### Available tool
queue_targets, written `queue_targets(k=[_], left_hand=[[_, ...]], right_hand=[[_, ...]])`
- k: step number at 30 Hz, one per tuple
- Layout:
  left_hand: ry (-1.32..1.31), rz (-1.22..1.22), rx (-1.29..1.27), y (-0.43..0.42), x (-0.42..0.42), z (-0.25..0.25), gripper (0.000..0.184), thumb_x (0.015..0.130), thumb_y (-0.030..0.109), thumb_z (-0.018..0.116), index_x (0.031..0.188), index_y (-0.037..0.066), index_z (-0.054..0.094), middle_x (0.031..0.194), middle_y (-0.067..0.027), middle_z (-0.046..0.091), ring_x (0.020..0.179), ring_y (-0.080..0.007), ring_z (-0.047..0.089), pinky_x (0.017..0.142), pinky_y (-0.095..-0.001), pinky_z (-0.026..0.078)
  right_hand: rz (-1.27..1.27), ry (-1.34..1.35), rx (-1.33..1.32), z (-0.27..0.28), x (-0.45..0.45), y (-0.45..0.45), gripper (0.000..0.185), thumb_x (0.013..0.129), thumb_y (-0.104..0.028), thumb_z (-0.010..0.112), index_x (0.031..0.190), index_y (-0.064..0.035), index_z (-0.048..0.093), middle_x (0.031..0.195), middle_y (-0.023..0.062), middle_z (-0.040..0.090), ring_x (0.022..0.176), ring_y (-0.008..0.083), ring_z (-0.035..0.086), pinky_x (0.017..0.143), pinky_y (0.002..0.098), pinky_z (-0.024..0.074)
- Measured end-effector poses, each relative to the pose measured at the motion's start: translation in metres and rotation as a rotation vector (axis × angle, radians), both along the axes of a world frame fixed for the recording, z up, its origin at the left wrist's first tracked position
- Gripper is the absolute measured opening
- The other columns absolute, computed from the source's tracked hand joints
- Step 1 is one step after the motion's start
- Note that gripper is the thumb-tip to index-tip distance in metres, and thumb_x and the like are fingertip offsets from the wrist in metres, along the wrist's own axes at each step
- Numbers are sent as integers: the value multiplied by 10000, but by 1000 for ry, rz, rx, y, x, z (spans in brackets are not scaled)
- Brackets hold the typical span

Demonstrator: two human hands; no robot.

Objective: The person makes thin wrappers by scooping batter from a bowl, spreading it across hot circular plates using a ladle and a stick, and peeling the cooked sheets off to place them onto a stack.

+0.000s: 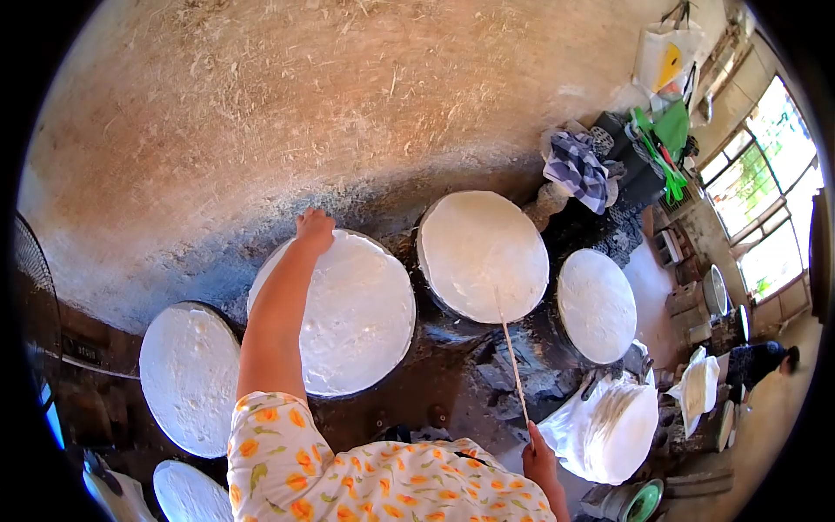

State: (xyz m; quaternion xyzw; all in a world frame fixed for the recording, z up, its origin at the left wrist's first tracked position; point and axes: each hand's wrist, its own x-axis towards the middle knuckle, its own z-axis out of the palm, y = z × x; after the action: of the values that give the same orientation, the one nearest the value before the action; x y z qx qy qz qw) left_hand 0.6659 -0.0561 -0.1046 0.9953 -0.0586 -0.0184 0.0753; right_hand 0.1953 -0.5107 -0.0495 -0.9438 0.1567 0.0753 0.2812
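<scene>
My left hand (315, 228) reaches to the far edge of a large round white sheet (361, 309) lying on a round pan. Its fingers are curled closed at that edge, where the sheet looks slightly wrinkled; the fingertips are partly hidden. Low on the right, my right hand (541, 457) is closed around the near end of a long thin stick (513, 361). The stick's far tip overlaps the lower part of a second white round (483, 252); whether it touches the surface I cannot tell.
More white rounds lie at the right (597, 304), left (190, 378) and lower left (190, 493). A stack of white sheets (609, 426) stands beside my right hand. Behind the pans rises a rough wall (330, 96). A checkered cloth (578, 170) lies at the back; another person (761, 364) is far right.
</scene>
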Motion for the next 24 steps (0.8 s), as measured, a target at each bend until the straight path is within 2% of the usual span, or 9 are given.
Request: queue_targets(k=[5, 8, 9, 11, 12, 14, 16, 18, 24], left_hand=[[-39, 20, -42, 18, 24, -23, 130, 737, 138, 667, 847, 69, 670, 983, -144, 607, 999, -322, 558, 819, -472, 452], [-24, -255, -481, 34, 19, -1, 88, 754, 81, 592, 688, 26, 576, 719, -174, 618, 687, -334, 610, 606, -420, 465], [-20, -249, -473, 33, 9, 12, 88, 754, 81, 592, 688, 26, 576, 719, -174, 618, 687, -334, 610, 606, -420, 465], [31, -248, -484, 32, -6, 26, 87, 751, 116, 610, 751, 33, 632, 765, -197, 619, 745, -331, 614, 665, -398, 482], [36, -247, -481, 30, -14, 28, 87, 751, 116, 610, 751, 33, 632, 765, -197, 619, 745, -331, 614, 665, -398, 482], [8, -184, -180, 29, -30, 31, 137, 783, 170, 613, 778, 36, 641, 810, -205, 633, 801, -384, 614, 715, -472, 479], [29, -136, -189, 24, -46, 50, 164, 798, 194, 607, 807, 36, 648, 836, -209, 632, 835, -390, 610, 745, -475, 475], [59, -94, -198, 28, -61, 67, 192, 814, 218, 601, 836, 35, 655, 863, -214, 632, 869, -396, 606, 775, -479, 472], [0, -333, -125, 43, -130, 149, 182, 828, 198, 597, 822, 19, 629, 887, -203, 607, 881, -387, 573, 778, -447, 453]], right_hand=[[41, -9, 24, -3, 5, -6, 537, 820, 27, 500, 1334, -123, 452, 1066, 224, 617, 849, 386, 628, 685, 421, 498], [51, -56, 68, -11, 10, -11, 488, 815, 41, 488, 1292, -61, 488, 1158, 205, 597, 969, 366, 620, 771, 387, 511], [56, -52, 77, -15, 12, -12, 488, 815, 41, 488, 1292, -61, 488, 1158, 205, 597, 969, 366, 620, 771, 387, 511], [182, -223, -8, -20, 16, -12, 532, 817, 46, 491, 1331, -87, 460, 989, 189, 648, 695, 291, 634, 631, 348, 491], [134, -98, 32, -15, 18, -9, 519, 823, 41, 490, 1328, -80, 461, 1061, 189, 639, 781, 302, 651, 686, 333, 500], [164, -141, 50, -20, 20, -9, 514, 825, 38, 491, 1326, -74, 459, 1102, 192, 626, 841, 305, 653, 721, 325, 499], [153, -213, 115, -19, 22, -3, 505, 803, 39, 511, 1290, -97, 516, 1106, 208, 621, 963, 344, 637, 785, 371, 513], [151, -210, 127, -18, 18, -3, 503, 804, 44, 506, 1287, -93, 518, 1109, 208, 621, 969, 343, 636, 790, 371, 513], [169, -236, 183, -26, 11, -14, 515, 812, 70, 468, 1309, -64, 480, 1218, 212, 573, 1102, 316, 587, 878, 352, 477]])
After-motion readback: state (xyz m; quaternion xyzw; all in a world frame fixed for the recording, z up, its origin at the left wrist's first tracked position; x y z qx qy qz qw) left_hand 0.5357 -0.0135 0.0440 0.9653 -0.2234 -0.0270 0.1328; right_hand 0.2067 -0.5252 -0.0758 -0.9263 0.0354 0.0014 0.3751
